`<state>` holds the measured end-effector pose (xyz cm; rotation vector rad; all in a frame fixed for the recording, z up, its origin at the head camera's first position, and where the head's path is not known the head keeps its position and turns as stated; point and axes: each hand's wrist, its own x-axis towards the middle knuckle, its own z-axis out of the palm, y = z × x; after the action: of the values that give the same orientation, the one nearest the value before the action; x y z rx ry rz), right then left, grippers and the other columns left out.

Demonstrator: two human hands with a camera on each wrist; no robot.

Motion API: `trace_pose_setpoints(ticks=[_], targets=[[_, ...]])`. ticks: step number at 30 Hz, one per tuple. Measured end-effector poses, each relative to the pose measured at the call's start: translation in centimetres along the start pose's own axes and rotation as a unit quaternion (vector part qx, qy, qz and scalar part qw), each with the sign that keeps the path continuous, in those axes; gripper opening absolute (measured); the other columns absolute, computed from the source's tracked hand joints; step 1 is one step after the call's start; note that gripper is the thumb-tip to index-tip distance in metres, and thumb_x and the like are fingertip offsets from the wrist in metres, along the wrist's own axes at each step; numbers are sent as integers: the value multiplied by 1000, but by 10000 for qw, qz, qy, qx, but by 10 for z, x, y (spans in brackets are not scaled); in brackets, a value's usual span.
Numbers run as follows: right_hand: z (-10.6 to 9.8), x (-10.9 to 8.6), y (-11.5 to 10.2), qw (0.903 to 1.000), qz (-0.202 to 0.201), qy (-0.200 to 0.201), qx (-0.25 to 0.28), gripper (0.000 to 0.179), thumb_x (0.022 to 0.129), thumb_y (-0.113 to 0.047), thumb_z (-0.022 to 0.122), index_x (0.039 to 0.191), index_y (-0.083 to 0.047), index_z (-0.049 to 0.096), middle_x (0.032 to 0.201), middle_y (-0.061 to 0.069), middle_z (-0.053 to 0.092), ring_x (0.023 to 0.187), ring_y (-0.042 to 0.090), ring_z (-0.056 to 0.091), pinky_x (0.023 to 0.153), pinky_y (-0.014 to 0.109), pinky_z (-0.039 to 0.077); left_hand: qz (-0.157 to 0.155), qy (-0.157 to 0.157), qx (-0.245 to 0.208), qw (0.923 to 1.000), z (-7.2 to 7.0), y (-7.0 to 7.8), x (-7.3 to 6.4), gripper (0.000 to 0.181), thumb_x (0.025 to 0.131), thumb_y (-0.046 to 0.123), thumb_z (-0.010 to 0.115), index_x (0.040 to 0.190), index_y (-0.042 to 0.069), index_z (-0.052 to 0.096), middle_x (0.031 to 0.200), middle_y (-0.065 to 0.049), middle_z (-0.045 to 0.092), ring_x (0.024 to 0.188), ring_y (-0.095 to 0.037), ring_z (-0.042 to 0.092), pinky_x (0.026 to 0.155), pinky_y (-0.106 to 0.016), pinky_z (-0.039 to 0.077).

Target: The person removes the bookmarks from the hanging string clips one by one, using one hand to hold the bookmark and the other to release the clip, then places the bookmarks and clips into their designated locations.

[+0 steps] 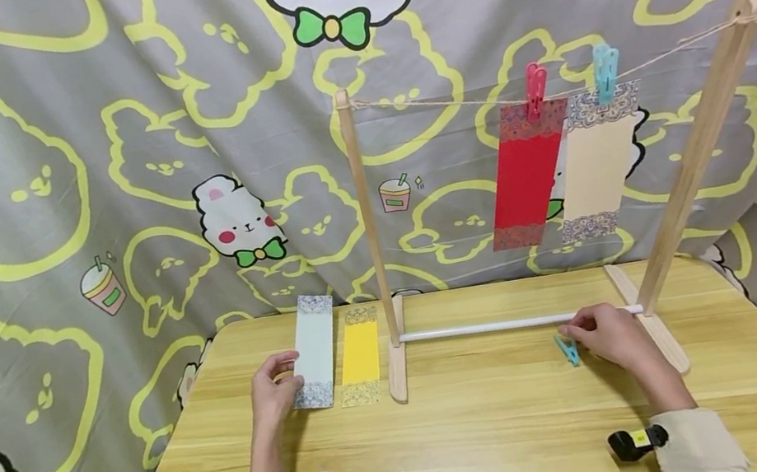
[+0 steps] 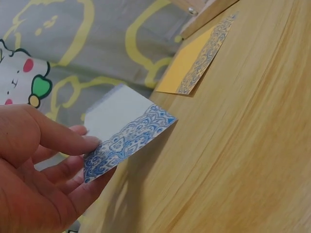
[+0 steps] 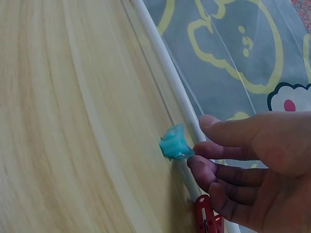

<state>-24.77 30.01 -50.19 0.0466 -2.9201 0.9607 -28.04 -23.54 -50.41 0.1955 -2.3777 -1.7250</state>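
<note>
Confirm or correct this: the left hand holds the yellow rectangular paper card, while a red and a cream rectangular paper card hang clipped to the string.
Not quite: the left hand holds the pale blue rectangular paper card with patterned ends, as the left wrist view shows; the yellow card lies on the wood-grain table. The rest stands.

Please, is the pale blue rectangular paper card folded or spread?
Spread: in the head view, the card shows its plain middle between both patterned ends, with no fold.
</note>
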Motion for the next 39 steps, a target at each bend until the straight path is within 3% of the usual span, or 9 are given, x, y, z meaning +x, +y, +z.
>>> trace_pose_setpoints(ticks=[7,14,18,26,39], targets=[[-2,-3,-1,9999,40,101,-24,22,97,-26,71,90,-5,75,77,0,67,65,17,51,58,33,42,11,-191,124,9997,-1,1,0,44,80,-20,61,124,-13,62,117,-33,62,96,-32,62,66,-20,51],[-2,-3,1,9999,20,114,16,23,98,-25,70,90,-4,74,79,1,67,67,17,52,60,33,44,-123,-150,344,9992,-1,-1,0,43,78,-20,62,121,-11,64,111,-30,64,88,-26,62,65,-21,50],[-2,-3,1,9999,83,93,97,23,98,-25,70,91,-3,74,78,1,66,65,18,50,58,32,42,-183,-164,631,9977,-2,-2,-1,42,79,-18,63,119,-9,66,110,-29,65,90,-29,63,67,-23,49],[-2,-3,1,9998,69,77,161,22,98,-24,70,92,-4,74,80,1,67,66,17,51,58,32,43,84,-287,1248,9917,-5,-7,-3,37,80,-14,67,116,-9,66,111,-29,66,103,-43,65,78,-36,55],[-9,-5,-4,9996,-119,233,88,19,97,-22,71,94,-4,75,84,2,70,71,16,58,63,35,48,102,-483,1667,9848,-8,0,-9,27,93,2,67,119,-6,65,114,-27,64,109,-46,63,86,-51,57]])
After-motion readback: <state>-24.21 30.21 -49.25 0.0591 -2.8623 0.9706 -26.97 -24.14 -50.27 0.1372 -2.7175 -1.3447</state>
